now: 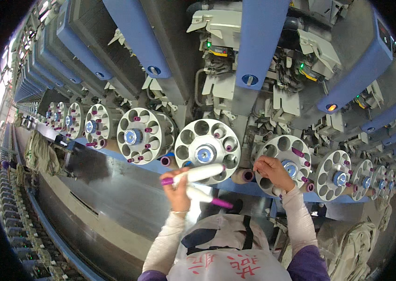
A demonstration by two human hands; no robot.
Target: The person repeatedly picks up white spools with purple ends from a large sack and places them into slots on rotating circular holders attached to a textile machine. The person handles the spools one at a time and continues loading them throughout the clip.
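Observation:
My left hand (178, 195) is closed around two yarn bobbins in front of the middle round magazine (207, 129). The upper white bobbin (203, 173) lies nearly level, its purple tube end at my fingers. Below it, the second bobbin (199, 194) tilts down to the right, its purple tip (222, 203) pointing away from the hand. At the left face of the magazine to the right (277, 144), my right hand (274, 172) has its fingers curled together; what they hold, if anything, is too small to make out. A whitish bobbin end (277, 191) shows just under that hand.
More round magazines (137, 117) with purple-tipped bobbins stretch away on both sides. Blue machine columns (258, 42) rise behind them. A brownish yarn cone (243, 176) sits low between two magazines. Bundled cloth (41, 152) hangs at the left; a long rail (53, 239) curves along the lower left.

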